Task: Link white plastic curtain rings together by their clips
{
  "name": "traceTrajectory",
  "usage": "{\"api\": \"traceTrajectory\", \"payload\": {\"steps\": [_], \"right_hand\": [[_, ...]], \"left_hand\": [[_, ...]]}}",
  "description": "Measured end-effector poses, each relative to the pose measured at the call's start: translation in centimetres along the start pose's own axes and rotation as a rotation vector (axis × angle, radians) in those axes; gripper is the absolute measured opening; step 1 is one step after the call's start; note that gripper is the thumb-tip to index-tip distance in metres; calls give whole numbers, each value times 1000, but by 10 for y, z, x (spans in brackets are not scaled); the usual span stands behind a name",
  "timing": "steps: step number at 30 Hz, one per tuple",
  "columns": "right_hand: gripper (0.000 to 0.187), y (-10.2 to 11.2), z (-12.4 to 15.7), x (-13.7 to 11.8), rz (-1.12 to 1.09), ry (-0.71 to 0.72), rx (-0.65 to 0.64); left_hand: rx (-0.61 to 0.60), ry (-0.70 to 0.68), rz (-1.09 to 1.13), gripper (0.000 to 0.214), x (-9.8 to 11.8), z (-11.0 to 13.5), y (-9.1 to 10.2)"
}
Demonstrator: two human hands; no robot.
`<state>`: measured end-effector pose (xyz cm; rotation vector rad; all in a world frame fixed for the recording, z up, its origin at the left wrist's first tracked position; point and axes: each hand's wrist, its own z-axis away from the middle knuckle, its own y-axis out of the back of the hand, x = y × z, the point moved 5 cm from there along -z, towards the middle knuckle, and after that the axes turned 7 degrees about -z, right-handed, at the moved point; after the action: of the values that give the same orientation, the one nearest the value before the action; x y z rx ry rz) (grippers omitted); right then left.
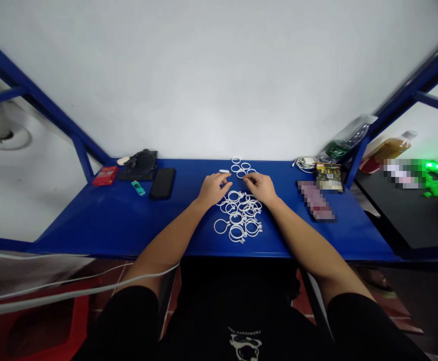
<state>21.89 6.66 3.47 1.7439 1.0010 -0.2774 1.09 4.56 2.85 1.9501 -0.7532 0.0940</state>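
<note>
On the blue desk lies a loose heap of white plastic rings [236, 218] with small clip-like tabs, probably curtain rings. Beyond the heap, several more rings [235, 168] are laid out flat near the wall. My right hand [261, 187] has its thumb and forefinger closed at the edge of one white ring [241, 174] in that far group. My left hand [213, 188] is to the left, thumb and fingers apart, with nothing visible between them. Just past its fingertips is a small white oval piece [224, 171].
On the left are a black phone [162, 183], a teal item [138, 188], a red box [105, 176] and a black pouch [142, 164]. A white cable [305, 164], a packet [330, 177] and a plastic bottle [349, 138] are at right. Blue frame bars flank the desk [102, 220].
</note>
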Motion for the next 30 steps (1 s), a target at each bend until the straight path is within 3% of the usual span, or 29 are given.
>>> {"api": "traceTrajectory", "payload": {"steps": [4, 9, 12, 16, 18, 20, 25, 30], "right_hand": [[18, 2, -2, 10, -23, -25, -34], [16, -4, -2, 9, -38, -14, -113], [16, -5, -2, 8, -55, 18, -135], [14, -4, -3, 11, -76, 24, -138], [13, -5, -3, 11, -83, 30, -148], [14, -7, -2, 10, -86, 41, -162], [14, -9, -2, 8, -109, 72, -166], [15, -2, -1, 3, -106, 131, -184]], "left_hand": [[-190, -3, -40, 25, -5, 2, -8], [-231, -19, -36, 25, -6, 2, -12], [-145, -9, -71, 22, -12, 2, -13], [141, 71, -156, 27, -31, 3, -10], [207, 86, -152, 36, -40, 4, -12], [164, 99, -138, 44, -45, 4, -17], [-116, 92, -45, 61, -43, -2, -26], [-146, -19, 50, 47, -33, -3, -11]]}}
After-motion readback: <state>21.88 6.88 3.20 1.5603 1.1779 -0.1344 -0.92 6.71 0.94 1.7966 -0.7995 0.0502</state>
